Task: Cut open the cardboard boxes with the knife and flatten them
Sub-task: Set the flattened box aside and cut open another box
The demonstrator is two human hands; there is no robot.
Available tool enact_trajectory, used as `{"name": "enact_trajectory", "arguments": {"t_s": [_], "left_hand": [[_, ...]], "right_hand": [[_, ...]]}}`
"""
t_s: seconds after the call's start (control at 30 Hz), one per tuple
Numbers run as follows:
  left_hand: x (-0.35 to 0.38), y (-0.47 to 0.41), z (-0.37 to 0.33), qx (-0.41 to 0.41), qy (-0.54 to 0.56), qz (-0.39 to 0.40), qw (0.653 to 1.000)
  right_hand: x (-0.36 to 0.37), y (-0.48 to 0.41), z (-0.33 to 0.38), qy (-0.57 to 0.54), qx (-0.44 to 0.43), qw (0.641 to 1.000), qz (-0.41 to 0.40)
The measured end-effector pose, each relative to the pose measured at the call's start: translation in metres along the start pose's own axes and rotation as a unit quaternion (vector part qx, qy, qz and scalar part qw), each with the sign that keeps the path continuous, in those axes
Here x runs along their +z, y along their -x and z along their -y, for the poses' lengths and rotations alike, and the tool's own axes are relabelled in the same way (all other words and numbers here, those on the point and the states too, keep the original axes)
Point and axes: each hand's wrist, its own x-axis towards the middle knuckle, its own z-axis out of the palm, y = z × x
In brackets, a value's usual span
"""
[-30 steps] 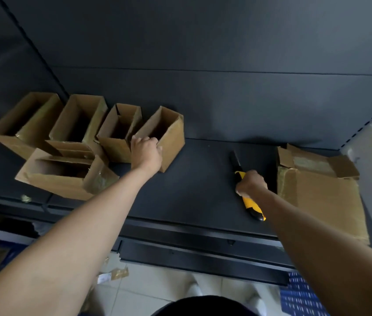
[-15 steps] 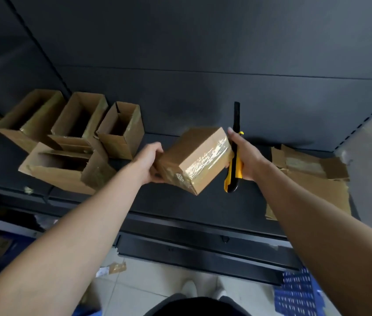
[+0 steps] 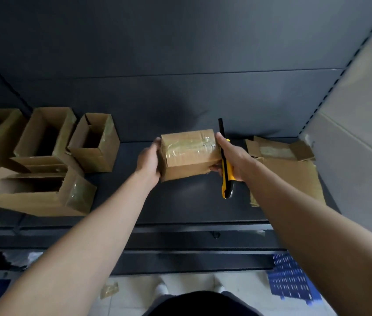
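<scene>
A small cardboard box with clear tape across its top is held in the air above the dark shelf. My left hand grips its left end. My right hand holds a yellow and black utility knife upright against the box's right end, with fingers also curled under the box. The knife's black tip points up and away from me.
Several open cardboard boxes stand and lie at the shelf's left. Flattened cardboard lies at the right, near a grey side wall. Below the shelf edge are tiled floor, tape scraps and a blue crate.
My left hand lifted the box off the shelf from beside the others and brought it to the middle. My right hand picked up the knife and now steadies the box, turned level.
</scene>
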Motion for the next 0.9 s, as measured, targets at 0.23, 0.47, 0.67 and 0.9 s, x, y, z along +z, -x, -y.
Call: {"name": "enact_trajectory", "arguments": {"t_s": [0.23, 0.47, 0.67, 0.9], "left_hand": [[-0.022, -0.017, -0.015, 0.074, -0.246, 0.066, 0.964], [-0.027, -0.027, -0.02, 0.16, -0.357, 0.085, 0.916], [-0.028, -0.025, -0.021, 0.218, -0.388, 0.088, 0.891], [-0.034, -0.025, -0.021, 0.183, -0.396, 0.153, 0.887]], "right_hand": [[0.03, 0.009, -0.019, 0.093, 0.029, 0.992, -0.075], [0.041, 0.019, -0.01, 0.299, -0.134, 0.92, -0.215], [0.037, 0.04, 0.011, 0.511, -0.208, 0.827, -0.111], [0.028, 0.045, 0.034, 0.67, -0.178, 0.716, -0.081]]}}
